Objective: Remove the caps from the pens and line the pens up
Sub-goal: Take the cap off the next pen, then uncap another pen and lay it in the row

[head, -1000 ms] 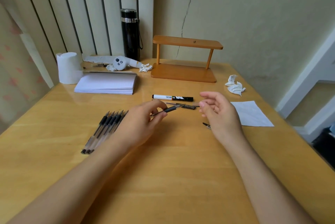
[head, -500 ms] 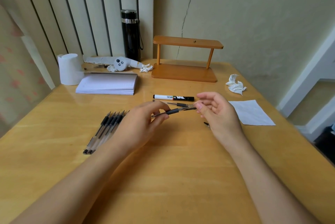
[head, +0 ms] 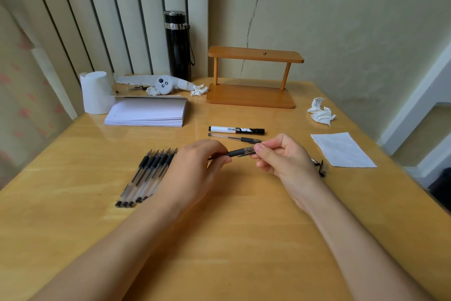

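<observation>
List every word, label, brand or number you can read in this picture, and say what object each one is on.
"M": large white letter on the black band of the marker, the only legible mark.
Small print beside it on the marker: too small to read.
Ruled notebook: lines only, no legible writing.
Black flask, pens, paper: no text visible.

The left hand (head: 195, 169) hides the held pen's (head: 238, 153) near end and part of the pen row (head: 146, 176). Marker (head: 236, 130) lettering is too small to read. The worktop (head: 231, 239) runs off the frame's near edge.

Head view looks down, close over table (head: 244, 239).
</observation>
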